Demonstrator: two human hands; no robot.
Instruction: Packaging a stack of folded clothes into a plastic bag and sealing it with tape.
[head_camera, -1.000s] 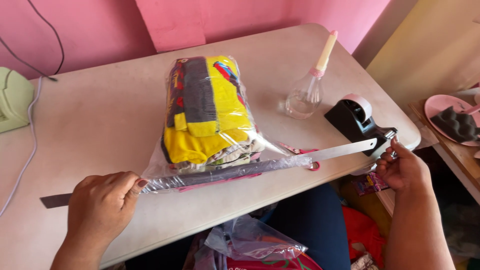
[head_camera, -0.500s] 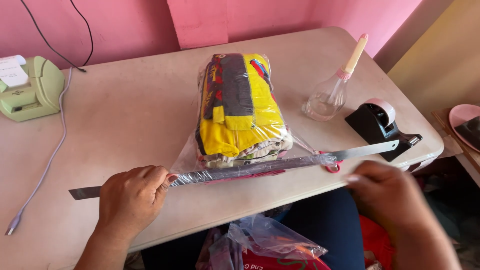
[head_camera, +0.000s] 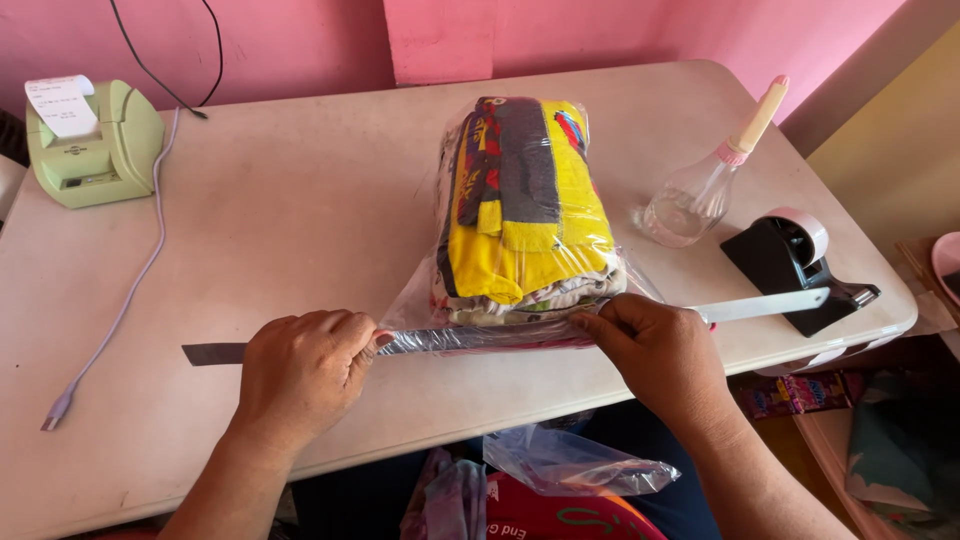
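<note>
A clear plastic bag (head_camera: 525, 215) packed with folded yellow, grey and red clothes lies in the middle of the white table (head_camera: 300, 210). A long flat metal ruler (head_camera: 760, 305) lies across the bag's near open end, which is wrapped around it. My left hand (head_camera: 305, 370) presses down on the ruler and the bag's edge at the left. My right hand (head_camera: 655, 350) grips the ruler and the folded plastic at the bag's right corner.
A pale green receipt printer (head_camera: 95, 140) with a cable stands at the far left. A clear bottle with a brush (head_camera: 705, 185) and a black tape dispenser (head_camera: 795, 260) sit at the right. More plastic bags (head_camera: 570, 470) lie below the table's front edge.
My right hand has come in from the ruler's far right end, beside the tape dispenser, to the bag's right corner. The left hand has stayed on the ruler.
</note>
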